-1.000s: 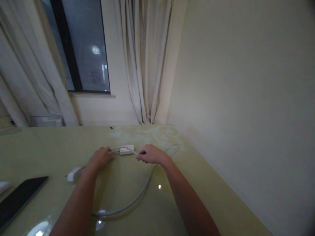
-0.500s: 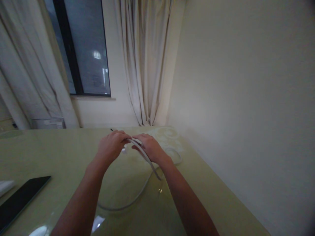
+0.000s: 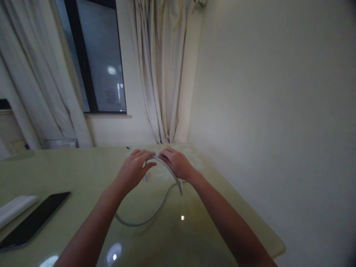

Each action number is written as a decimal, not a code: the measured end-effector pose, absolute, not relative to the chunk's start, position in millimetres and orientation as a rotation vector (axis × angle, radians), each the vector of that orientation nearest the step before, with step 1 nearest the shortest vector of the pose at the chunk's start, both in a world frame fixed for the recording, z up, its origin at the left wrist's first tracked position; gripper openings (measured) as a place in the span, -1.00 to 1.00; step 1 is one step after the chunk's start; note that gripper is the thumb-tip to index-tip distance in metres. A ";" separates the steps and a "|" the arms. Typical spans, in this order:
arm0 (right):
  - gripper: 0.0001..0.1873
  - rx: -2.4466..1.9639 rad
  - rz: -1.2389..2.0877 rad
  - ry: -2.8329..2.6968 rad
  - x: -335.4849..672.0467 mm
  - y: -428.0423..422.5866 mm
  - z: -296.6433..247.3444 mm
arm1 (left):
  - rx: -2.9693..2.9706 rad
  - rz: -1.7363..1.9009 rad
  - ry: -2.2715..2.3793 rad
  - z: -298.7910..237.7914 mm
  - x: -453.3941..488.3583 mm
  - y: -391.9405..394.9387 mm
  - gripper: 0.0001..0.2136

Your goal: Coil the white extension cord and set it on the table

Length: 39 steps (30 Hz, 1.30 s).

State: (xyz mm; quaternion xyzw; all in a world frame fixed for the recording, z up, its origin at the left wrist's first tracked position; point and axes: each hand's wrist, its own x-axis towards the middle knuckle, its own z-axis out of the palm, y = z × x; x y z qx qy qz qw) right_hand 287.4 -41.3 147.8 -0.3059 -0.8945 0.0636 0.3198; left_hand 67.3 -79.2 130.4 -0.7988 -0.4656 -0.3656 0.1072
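Observation:
A pale grey cable (image 3: 170,170) arches in loops between my two hands, above the far part of the table. My left hand (image 3: 136,167) is closed round the left end of the arch, fingers on top and thumb underneath. On the other side, my right hand (image 3: 178,164) grips the loops from above and behind; part of its fingers is hidden by the cable. A loose length of the same cable curves below onto the tabletop and passes behind my left forearm. A small whitish piece, perhaps a plug (image 3: 147,176), shows under my left hand, too blurred to be sure.
On the left of the glossy greenish table (image 3: 222,230) lie a black flat tablet-like slab (image 3: 36,220) and a white object (image 3: 16,207). A tiny dark item (image 3: 128,148) rests near the far edge. A wall (image 3: 264,111) runs along the right; curtains (image 3: 164,74) hang behind.
My hands have moved slightly apart and right, with the cable arch more open between them. My left thumb now shows below the cable. The view has shifted a little.

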 end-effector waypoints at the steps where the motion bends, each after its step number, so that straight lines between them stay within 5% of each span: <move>1: -0.79 -0.797 0.162 -2.349 288.1 -44.1 149.5 | -2.337 -1.061 -1.365 131.4 69.4 -81.4 -0.75; 9: -0.82 -0.724 0.251 -2.351 300.9 -58.2 155.8 | -2.371 -1.107 -1.658 141.5 78.5 -91.7 -0.66; 17: -0.76 -0.670 0.381 -2.284 315.9 -54.6 149.2 | -2.993 -1.906 -1.319 135.5 75.4 -112.3 -0.77; 25: -0.69 -0.654 0.245 -2.359 312.3 -35.1 156.9 | -2.689 -1.135 -1.232 130.9 59.0 -108.8 -0.68; 30: -0.68 -0.705 0.105 -2.482 312.0 -15.1 141.4 | -2.354 -1.043 -0.983 108.9 46.5 -101.6 -0.78; 34: -0.65 -0.678 -0.083 -2.621 317.6 3.5 128.9 | -2.397 -1.362 -1.060 97.5 59.5 -102.4 -0.79; 39: -0.70 -0.870 -0.163 -2.632 333.4 26.0 128.8 | -2.280 -2.298 -1.592 99.8 75.9 -95.6 -0.57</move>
